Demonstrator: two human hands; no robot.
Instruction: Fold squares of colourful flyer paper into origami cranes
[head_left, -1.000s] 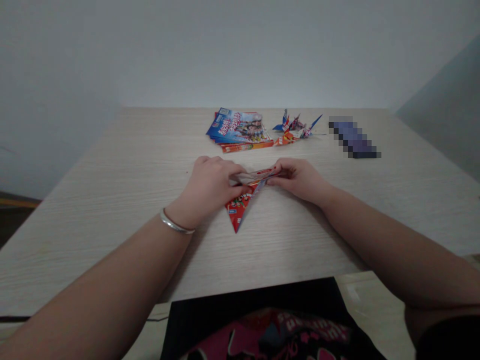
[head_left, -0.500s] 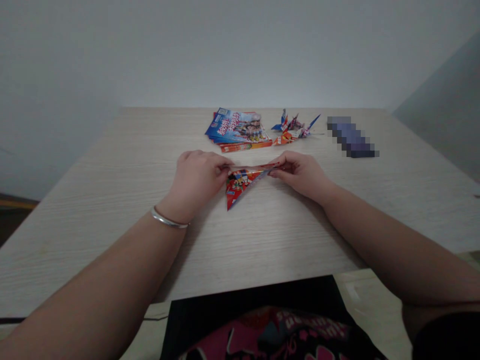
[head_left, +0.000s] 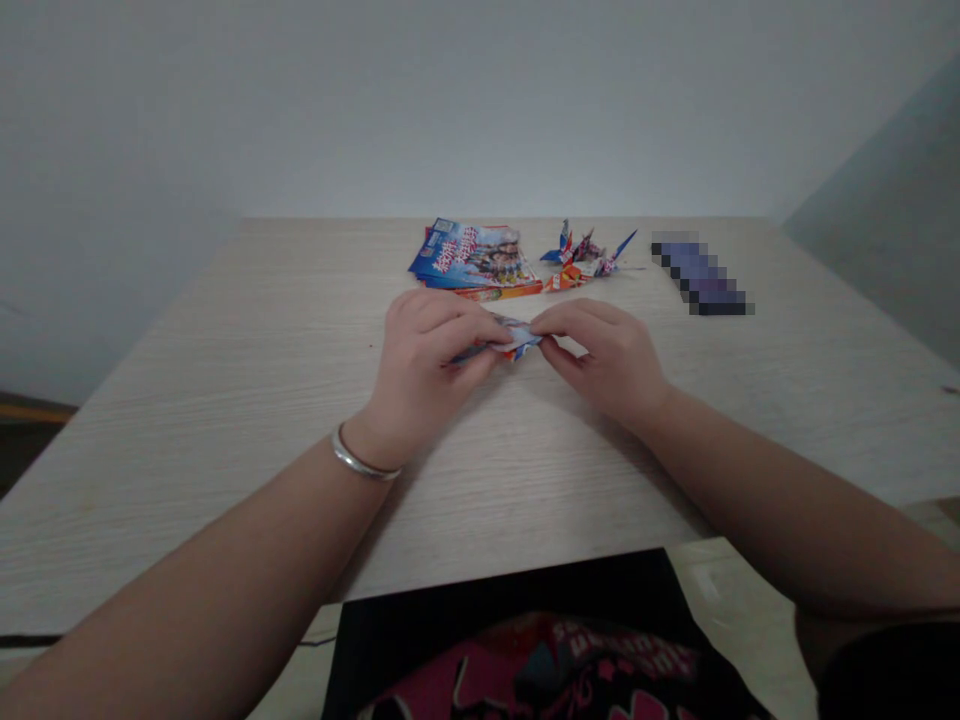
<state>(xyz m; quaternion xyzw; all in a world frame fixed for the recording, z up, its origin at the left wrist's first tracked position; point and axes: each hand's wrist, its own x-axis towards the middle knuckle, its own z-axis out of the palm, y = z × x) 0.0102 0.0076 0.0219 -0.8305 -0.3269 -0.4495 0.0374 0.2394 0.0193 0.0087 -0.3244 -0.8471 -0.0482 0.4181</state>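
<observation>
Pinching folded paper (head_left: 525,334) between fingers (head_left: 474,328), left hand (head_left: 424,355) and right hand (head_left: 611,355) sit near blue leaflets (head_left: 491,265) bearing blurred Chinese characters (head_left: 456,250).

Over the pale bench (head_left: 262,400), here's the left hand (head_left: 429,365) gripping the folded printed paper (head_left: 522,334), covering much of it, and the right hand (head_left: 609,350) pinching its right end between thumb and fingers! Beyond them, a fanned stack of printed sheets (head_left: 469,256), blue on top; just right of it, folded paper figures (head_left: 585,262); farther right, a pixelated dark slab (head_left: 701,278). Silver bangle (head_left: 361,462) gleaming behind the left hand!
</observation>
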